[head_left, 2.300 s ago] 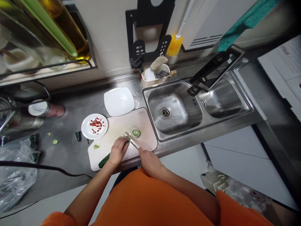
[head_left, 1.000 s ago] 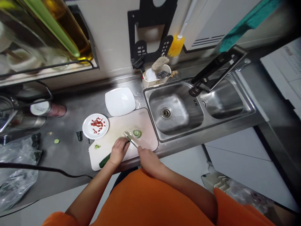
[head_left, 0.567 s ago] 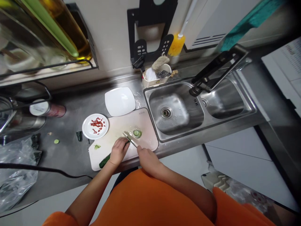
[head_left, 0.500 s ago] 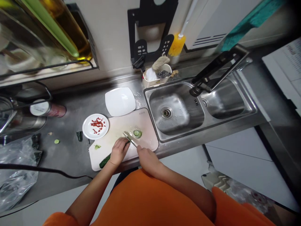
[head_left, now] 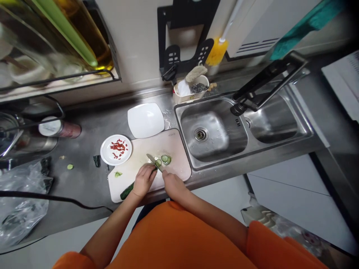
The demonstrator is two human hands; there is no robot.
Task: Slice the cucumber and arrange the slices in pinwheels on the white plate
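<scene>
On a pale cutting board, my left hand is closed over a dark green cucumber, whose far end sticks out below my wrist. My right hand grips a kitchen knife by its handle. The blade lies across the cucumber's cut end, just right of my left fingertips. A fresh cucumber slice leans beside the blade. Several more cucumber slices lie overlapped a little further right. A small green scrap rests near the board's left side.
Touching the board's upper left is a round white plate with red bits. A square white plate stands behind the board. To the right is a steel sink under a black faucet. A plastic bag and a black cable lie left.
A new cucumber slice has appeared at the right side of the blade. Both hands stay nearly in place, while the whole view has shifted slightly.
</scene>
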